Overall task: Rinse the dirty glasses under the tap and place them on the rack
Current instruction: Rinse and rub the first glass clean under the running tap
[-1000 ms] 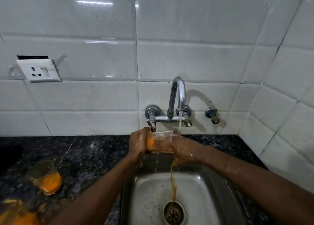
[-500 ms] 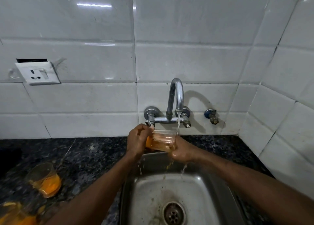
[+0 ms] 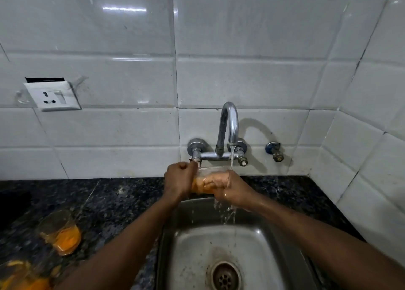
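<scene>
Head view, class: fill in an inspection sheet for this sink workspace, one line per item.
Surface: dark speckled counter around a steel sink, wet.
Job's things: glass with orange residue held under the running tap; two more orange-stained glasses, one on the counter at left, one at the bottom-left corner; rack not in view.
Clutter: nothing seen.
Grippers: left hand and right hand both grip the glass.
Cables: nothing seen.
Surroundings: white tiled wall, wall socket, a second valve.
</scene>
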`<state>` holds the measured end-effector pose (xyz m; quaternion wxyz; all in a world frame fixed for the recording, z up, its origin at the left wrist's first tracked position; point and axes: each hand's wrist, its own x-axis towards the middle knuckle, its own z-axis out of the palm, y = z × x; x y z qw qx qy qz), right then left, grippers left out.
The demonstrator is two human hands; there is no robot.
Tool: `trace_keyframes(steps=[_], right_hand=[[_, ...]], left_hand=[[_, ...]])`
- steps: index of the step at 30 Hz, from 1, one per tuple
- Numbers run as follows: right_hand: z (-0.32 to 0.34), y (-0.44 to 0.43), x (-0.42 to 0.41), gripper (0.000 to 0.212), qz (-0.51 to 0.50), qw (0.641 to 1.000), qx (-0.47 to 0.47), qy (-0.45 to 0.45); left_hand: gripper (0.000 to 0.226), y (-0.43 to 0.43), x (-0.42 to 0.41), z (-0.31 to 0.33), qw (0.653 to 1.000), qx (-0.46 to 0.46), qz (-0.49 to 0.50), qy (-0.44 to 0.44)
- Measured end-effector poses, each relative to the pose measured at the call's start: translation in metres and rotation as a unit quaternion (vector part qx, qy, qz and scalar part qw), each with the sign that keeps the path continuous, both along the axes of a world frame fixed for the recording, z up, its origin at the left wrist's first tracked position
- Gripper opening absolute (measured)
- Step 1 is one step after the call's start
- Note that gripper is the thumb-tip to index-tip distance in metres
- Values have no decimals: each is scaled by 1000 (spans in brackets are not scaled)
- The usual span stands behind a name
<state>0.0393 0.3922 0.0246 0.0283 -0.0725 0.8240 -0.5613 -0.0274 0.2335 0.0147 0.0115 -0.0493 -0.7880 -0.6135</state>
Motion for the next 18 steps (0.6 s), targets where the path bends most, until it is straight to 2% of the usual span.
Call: trace_keyframes(steps=[2,3,5,7,8,9,11,12,13,14,16,17,18], right_hand=[[-4,3,0,35,4,999,36,-4],[-4,3,0,38,5,999,43,0],[-2,5,-1,44,1,1000,24,11],[3,3,0,49,-3,1000,-15,2],[5,0,0,47,5,1000,-10,2],[9,-2,3,44,21,1000,9,8],[13,-2,6,49,45,998,45,-4],[13,0,6,54,52,998,42,-18],[12,1,6,58,53,998,36,-25],[11,3,4,59,47,998,24,-26],[4,5,0,52,24,999,-8,-21],[0,5,-1,53,16,999,-17,-23],[-1,5,1,53,12,1000,-14,-24]], left_hand=[[39,0,0,3,995,7,-18,-98],[43,-2,0,-1,996,25,-27,-81],[43,-3,4,-6,997,64,-30,26],[24,-3,10,-8,991,84,-28,100],[20,-2,8,-7,993,91,-13,80],[22,1,3,-5,996,88,3,25],[27,0,-3,1,987,78,-3,-138],[29,-1,-2,3,980,82,-19,-181],[30,-2,-2,0,981,94,-27,-168],[29,-1,-1,-2,988,103,-27,-111],[19,-1,9,-6,995,78,-14,65],[18,0,10,-9,994,43,5,104],[21,2,6,-11,997,18,21,76]])
